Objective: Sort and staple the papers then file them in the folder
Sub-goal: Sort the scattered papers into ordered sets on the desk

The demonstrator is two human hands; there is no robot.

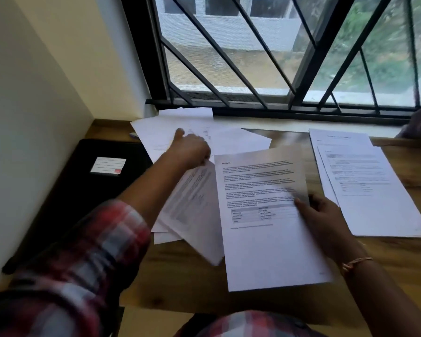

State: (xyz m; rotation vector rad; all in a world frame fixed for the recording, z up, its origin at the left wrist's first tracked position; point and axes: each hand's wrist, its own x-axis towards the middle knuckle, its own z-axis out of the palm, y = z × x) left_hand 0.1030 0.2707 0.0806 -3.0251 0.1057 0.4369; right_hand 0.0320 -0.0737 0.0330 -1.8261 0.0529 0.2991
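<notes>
The wooden worktop (180,276) runs beneath a barred window (277,57) and carries everything for the job. At the left, against the wall, the black folder (83,190) lies flat and closed with its long axis running near to far. I judge it is parked aside because filing comes last. On the right the sorted stack (374,203) lies fairly square, long axis near to far and slightly slanted, headings at the far end so they read from the seat. It sits well apart from the loose sheets (229,139) scattered at far centre, which keeps done from undone. In the middle the printed sheet (265,251) is lifted in portrait, its top pointing far and tipped a little left. Its text faces the person, probably so the section heading can be read before it goes to a pile. Just left of it, blurred sheets (192,210) fan out with their long axes running roughly far to near. The right hand (326,220) grips the printed sheet's right edge, thumb on its face. The left hand (192,149) is curled, thumb up, closed round the far end of the blurred sheets. A white label (108,165) marks the folder's cover, and a thin bracelet (355,262) circles the right wrist. Sorting looks midway, and no stapler is recognisable.
</notes>
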